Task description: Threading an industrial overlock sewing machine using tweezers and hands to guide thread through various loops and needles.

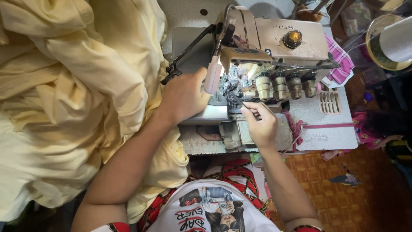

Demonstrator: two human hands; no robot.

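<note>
The right hand is closed in a pinch, thumb and forefinger gripping a pair of slim metal tweezers whose tips reach up and leftward into the needle area of an overlock sewing machine. The left hand is loosely curled, its fingers bent over the front-left part of the machine beside the small lit work area; whether it grips anything there cannot be told, since the fingertips are hidden behind a pale pink lamp head on a flexible gooseneck. The machine is a worn cream-and-beige body standing on the tabletop, with a brass-coloured knob on top and a row of four tension dials along its front, and fine threads run through its cluttered middle. A large heap of pale yellow fabric fills the left side, draping off the tabletop under the left forearm. A pink checked cloth lies at the machine's right end, and a cone of grey thread stands at the far right. Below, the person's printed white shirt and a tiled orange floor are in view.
</note>
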